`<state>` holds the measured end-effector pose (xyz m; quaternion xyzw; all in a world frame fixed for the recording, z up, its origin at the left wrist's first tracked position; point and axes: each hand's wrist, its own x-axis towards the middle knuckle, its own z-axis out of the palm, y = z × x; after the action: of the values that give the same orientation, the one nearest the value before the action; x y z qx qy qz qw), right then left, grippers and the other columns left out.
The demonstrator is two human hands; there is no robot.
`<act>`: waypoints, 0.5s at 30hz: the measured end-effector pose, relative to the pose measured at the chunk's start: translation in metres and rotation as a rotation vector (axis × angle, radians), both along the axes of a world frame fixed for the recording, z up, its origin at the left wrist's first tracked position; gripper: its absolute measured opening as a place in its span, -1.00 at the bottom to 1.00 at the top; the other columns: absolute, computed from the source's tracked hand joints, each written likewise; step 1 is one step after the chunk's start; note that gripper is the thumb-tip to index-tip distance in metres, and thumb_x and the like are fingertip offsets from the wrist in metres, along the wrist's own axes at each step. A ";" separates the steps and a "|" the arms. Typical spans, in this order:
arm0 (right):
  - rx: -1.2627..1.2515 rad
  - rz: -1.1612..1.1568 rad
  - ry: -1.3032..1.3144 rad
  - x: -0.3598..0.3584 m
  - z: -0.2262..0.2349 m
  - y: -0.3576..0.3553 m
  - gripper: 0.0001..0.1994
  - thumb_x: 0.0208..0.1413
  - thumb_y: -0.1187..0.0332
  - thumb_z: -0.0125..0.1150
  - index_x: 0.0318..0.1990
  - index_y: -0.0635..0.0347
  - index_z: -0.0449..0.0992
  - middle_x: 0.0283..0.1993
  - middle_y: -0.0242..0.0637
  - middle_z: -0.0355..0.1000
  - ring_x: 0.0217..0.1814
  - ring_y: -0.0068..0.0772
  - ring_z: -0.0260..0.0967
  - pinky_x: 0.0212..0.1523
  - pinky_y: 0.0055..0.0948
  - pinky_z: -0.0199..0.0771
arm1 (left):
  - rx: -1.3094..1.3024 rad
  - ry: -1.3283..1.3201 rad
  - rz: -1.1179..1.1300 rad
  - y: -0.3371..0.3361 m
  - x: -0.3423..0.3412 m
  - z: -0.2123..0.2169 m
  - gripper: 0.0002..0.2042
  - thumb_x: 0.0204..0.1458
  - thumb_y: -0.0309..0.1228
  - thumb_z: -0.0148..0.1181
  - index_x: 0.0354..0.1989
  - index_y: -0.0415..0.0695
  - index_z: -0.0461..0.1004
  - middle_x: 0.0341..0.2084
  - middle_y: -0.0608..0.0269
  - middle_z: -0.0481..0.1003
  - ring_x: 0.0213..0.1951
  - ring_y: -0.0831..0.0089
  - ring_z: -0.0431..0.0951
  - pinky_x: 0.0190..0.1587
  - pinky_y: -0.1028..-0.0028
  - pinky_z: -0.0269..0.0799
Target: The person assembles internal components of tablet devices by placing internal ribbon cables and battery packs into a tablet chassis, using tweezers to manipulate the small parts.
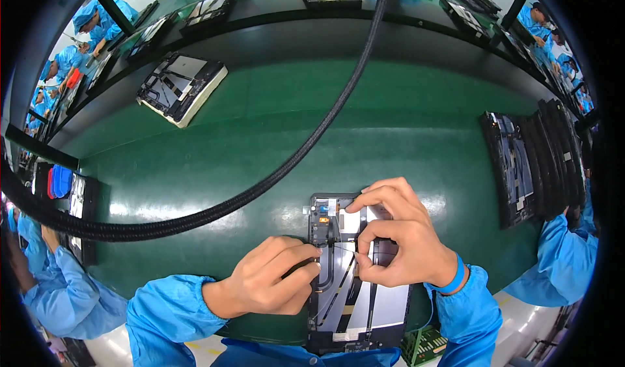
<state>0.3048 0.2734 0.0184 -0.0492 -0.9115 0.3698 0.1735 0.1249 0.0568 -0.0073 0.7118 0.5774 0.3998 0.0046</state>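
An opened tablet with silver battery panels, black ribbon cables and a dark frame lies at the front edge of the green table. My left hand is at its left side, fingers curled and tips pinched together over the frame; what they grip, if anything, is too small to make out. Over the upper right of the same tablet is my right hand, thumb and index finger pinched on a thin dark wire that runs toward the left hand. Its other fingers arch over the tablet's top edge. A blue band circles the right wrist.
A thick black braided hose arcs across the view above the table. Another opened tablet rests on a pale pad at the far left. Several black tablets stand stacked at right. Co-workers in blue sit on both sides. A green circuit board shows below.
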 end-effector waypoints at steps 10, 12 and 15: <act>-0.026 0.041 -0.002 -0.001 0.002 -0.001 -0.88 -0.23 0.42 0.51 -0.51 0.06 0.64 0.17 -0.33 0.59 0.33 0.01 0.38 0.18 -0.04 0.39 | -0.082 0.054 0.022 -0.005 0.004 0.005 -0.56 -0.26 -0.50 0.42 -0.08 -0.28 0.64 0.02 -0.06 0.62 -0.10 0.02 0.66 -0.09 0.21 0.65; -0.024 0.034 -0.016 0.000 0.002 0.001 -0.87 -0.26 0.41 0.54 -0.51 0.06 0.67 0.16 -0.33 0.61 0.33 0.04 0.40 0.24 -0.01 0.43 | -0.092 0.087 0.025 -0.004 0.004 0.007 -0.58 -0.25 -0.50 0.40 -0.10 -0.27 0.63 0.03 -0.10 0.62 -0.11 0.04 0.65 -0.15 0.23 0.60; -0.024 0.036 -0.032 0.001 0.002 0.001 -0.86 -0.29 0.40 0.57 -0.51 0.05 0.69 0.17 -0.32 0.62 0.32 0.08 0.40 0.29 0.02 0.46 | -0.092 0.078 0.045 -0.005 0.007 0.007 -0.68 -0.26 -0.50 0.37 -0.23 -0.25 0.57 0.06 -0.15 0.62 -0.19 0.09 0.62 -0.25 0.25 0.51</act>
<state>0.3055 0.2744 0.0203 -0.0408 -0.9102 0.3831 0.1518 0.1324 0.0515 -0.0001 0.7127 0.6107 0.3450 0.0058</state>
